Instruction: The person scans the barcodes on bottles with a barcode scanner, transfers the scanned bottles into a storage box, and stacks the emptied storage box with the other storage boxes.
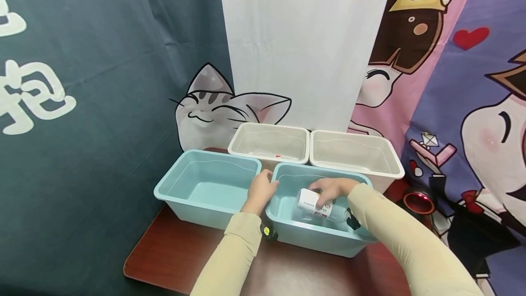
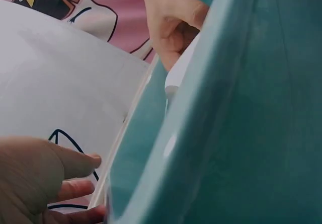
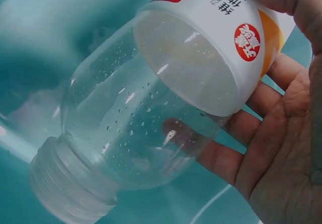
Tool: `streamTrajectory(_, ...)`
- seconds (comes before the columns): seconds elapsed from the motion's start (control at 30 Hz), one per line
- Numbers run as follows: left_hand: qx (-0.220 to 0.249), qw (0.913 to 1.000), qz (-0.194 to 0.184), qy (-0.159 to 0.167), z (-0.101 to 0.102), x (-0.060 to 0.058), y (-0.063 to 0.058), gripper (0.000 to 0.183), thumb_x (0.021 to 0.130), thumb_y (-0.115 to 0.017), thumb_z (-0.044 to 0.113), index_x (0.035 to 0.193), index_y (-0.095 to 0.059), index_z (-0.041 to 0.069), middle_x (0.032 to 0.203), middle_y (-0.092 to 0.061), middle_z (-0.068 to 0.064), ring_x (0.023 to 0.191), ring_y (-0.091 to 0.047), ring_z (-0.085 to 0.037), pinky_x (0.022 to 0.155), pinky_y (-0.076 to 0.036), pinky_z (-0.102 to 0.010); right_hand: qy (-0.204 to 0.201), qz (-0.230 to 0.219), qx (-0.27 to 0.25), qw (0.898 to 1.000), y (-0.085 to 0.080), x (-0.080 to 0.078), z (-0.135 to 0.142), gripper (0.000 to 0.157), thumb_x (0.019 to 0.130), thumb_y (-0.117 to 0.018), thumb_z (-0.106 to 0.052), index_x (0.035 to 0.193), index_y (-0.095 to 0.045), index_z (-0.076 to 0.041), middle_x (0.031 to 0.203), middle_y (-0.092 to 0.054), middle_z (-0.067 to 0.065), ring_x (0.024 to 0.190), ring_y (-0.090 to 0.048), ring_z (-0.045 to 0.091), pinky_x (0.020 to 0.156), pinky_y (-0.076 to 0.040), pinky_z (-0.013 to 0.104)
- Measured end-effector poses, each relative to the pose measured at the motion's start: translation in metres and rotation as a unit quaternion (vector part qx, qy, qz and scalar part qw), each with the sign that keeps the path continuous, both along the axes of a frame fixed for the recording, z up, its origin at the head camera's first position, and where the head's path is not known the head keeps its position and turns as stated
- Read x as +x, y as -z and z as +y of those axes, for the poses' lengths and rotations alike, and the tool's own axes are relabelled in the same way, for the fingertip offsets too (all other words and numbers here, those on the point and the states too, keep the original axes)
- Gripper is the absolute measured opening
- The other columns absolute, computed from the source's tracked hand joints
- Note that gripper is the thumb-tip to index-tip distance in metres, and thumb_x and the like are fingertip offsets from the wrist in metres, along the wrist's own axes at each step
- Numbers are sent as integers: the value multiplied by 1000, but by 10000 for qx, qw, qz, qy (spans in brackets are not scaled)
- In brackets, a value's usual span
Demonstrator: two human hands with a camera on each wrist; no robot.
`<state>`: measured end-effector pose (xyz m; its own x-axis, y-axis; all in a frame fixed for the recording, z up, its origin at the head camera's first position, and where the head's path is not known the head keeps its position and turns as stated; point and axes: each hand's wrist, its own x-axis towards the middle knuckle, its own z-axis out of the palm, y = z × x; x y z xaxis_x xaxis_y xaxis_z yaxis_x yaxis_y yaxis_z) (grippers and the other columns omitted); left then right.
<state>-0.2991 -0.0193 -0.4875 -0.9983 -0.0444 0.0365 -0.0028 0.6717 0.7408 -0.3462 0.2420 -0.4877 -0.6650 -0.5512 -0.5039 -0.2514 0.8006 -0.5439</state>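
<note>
Inside the right blue bin (image 1: 316, 242), my right hand (image 1: 332, 188) grips a clear plastic bottle (image 3: 126, 103) around its white, red and orange label. The bottle lies tilted, its capped end towards the right side of the bin, with droplets on its clear wall. My left hand (image 1: 260, 192) is at the gap between the two blue bins, beside the right bin's left rim. In the left wrist view, the left hand's fingers (image 2: 75, 163) are loosely bent and apart, with nothing between them; whether the lowest one touches the rim I cannot tell.
The left blue bin (image 1: 197, 210) stands beside the right one on a reddish-brown table (image 1: 181, 250). Behind them are two cream bins (image 1: 269, 127) (image 1: 355, 137); the left one has a small red item at its bottom. Printed curtains (image 1: 304, 49) hang behind.
</note>
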Motion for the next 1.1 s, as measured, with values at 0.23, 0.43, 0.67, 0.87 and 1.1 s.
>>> streamTrajectory(0.23,222,9972,709,-61,7,2,-3,37,95,-69,25,125,-66,3,118,-65,-19,111,-62,-35,94,-54,-50,-32,245,44,9997,-17,2,2,50,73,-79,-27,120,-64,-19,99,-65,1,83,-68,17,67,-61,34)
streamTrajectory(0.43,778,9910,1026,355,15,-2,-2,38,94,-70,25,126,-67,4,118,-63,-20,103,-64,-30,88,-56,-45,-95,349,42,9993,-27,0,5,52,74,-79,-27,123,-64,-17,100,-65,0,83,-68,17,67,-61,35)
streamTrajectory(0.67,972,9899,845,590,21,-1,-4,43,94,-71,33,130,-66,9,124,-66,-18,108,-67,-32,92,-57,-48,-161,533,217,9982,-39,-3,7,60,74,-81,-32,129,-63,-17,106,-65,-1,87,-66,16,74,-59,34)
streamTrajectory(0.87,1332,9844,436,1064,25,0,-4,44,95,-70,36,133,-64,14,128,-65,-17,116,-64,-35,94,-55,-51,-313,660,251,9970,-52,-1,6,61,73,-80,-32,130,-63,-16,103,-67,-1,86,-66,15,79,-59,32)
streamTrajectory(1.1,2094,9660,-415,1456,31,1,3,51,96,-70,37,141,-58,15,134,-57,-21,110,-64,-36,80,-62,-42,-370,751,290,9961,-61,3,1,51,73,-80,-30,121,-67,-17,100,-67,-3,83,-67,13,75,-59,30)
